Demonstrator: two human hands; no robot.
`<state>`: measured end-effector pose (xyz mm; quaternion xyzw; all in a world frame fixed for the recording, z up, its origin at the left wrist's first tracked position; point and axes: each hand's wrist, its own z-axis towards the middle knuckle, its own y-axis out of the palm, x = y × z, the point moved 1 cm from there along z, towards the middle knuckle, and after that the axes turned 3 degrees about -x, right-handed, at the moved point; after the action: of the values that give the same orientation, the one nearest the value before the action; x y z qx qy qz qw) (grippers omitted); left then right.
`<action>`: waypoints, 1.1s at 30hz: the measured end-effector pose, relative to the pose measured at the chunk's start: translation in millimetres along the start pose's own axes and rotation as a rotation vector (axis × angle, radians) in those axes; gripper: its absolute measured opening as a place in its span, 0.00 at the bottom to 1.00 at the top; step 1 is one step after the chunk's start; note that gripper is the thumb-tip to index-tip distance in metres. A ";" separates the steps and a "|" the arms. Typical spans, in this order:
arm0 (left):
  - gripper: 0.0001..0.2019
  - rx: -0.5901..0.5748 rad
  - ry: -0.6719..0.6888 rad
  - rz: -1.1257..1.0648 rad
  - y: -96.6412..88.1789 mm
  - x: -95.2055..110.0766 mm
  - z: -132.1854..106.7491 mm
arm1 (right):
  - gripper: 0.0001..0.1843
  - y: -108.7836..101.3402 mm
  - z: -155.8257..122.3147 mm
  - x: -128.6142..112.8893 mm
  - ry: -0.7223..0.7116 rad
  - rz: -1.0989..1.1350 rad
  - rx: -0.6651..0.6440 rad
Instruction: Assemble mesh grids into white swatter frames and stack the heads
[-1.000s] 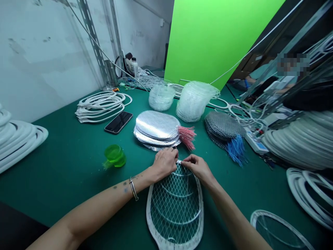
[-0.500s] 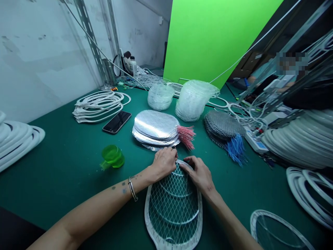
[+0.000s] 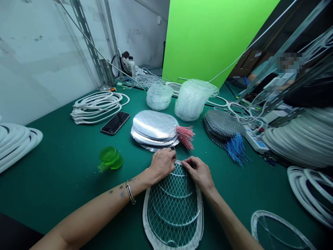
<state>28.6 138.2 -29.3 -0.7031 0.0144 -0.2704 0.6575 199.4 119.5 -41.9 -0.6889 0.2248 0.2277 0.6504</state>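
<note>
The racket frame (image 3: pixel 173 208) runs off the picture's edge at 6 o'clock. Its 12 o'clock tip is covered by the left hand (image 3: pixel 162 163) and right hand (image 3: pixel 199 173), so the fingers' grip cannot be told. A second frame (image 3: pixel 257 216) at 4 o'clock is cut off too.

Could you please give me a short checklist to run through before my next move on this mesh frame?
1. White oval plastic frame with wire mesh lies flat on the green table: ok.
2. Left hand rests on the frame's top rim: ok; whether it grips, cannot tell.
3. Right hand pinches the same rim: ok.
4. Mesh seated in the rim under the hands: cannot tell.
5. Stack of shiny silver mesh ovals with red wires apart from the left hand: cannot tell, they look very close.
6. Green translucent cup apart from the left arm: ok.
</note>
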 end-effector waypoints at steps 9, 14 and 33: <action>0.09 0.014 0.096 0.023 2.2 0.5 -1.0 | 0.13 5.3 -1.7 -1.6 -0.119 0.009 0.021; 0.08 0.017 0.101 -0.019 1.1 -4.0 0.4 | 0.12 2.5 6.5 2.8 -0.095 0.055 -0.044; 0.06 0.062 0.028 -0.184 8.8 -9.0 -2.6 | 0.19 -2.0 -1.1 3.4 -0.048 0.179 -0.097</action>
<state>22.8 137.9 -40.8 -0.6768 -0.0493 -0.3398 0.6512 203.3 118.4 -42.3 -0.6911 0.2587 0.3118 0.5986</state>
